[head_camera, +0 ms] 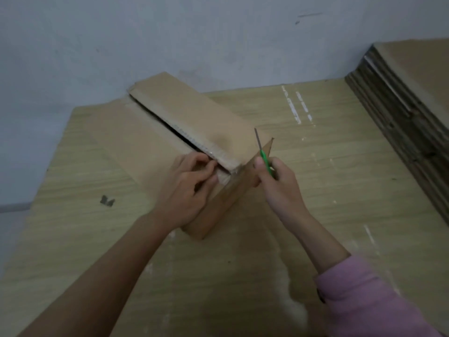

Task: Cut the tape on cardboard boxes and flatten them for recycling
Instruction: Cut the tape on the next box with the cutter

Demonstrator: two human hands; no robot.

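Pink sleeve [364, 295], hands [187, 188] on brown cardboard box [194, 115], top seam split

A wood-grain table [315, 171] carries a cardboard box [155, 132]; right of the box lies a stack of flattened cardboard [408, 98].

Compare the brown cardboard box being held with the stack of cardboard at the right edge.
The brown cardboard box still has volume, one top flap lifted along an open seam; the stack of flattened cardboard lies folded in layers. The box sits mid-floor between the left hand and right hand, which holds green-handled scissors; the stack lies untouched. Both are plain brown corrugated board.
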